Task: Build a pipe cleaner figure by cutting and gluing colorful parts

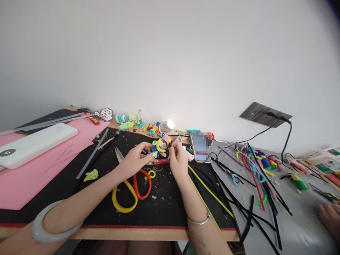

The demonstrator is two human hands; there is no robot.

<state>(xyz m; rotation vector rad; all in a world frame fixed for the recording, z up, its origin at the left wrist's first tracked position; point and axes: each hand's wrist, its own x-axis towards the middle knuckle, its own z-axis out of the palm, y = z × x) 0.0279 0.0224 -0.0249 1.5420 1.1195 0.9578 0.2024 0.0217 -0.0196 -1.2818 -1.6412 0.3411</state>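
Observation:
A small figure of coloured pipe cleaners (159,147), in blue, yellow and pink, is held up above the black mat (101,203). My left hand (138,156) grips its lower left side, fingers closed around it. At its upper right, my right hand (178,156) has thumb and fingers pinched together close to the head; whatever lies between those fingertips is too small to make out. Below my left hand lie large scissors (124,198) with one yellow and one red handle, blades apart. A small yellow ring (152,174) rests beside the red handle.
A lit phone (201,148) leans behind my right hand, near a paper cup (166,126). Loose pipe cleaners (259,173) cover the grey surface to the right. Pink paper (53,159) bears a white device (39,143). Another person's hand (329,216) is at the far right.

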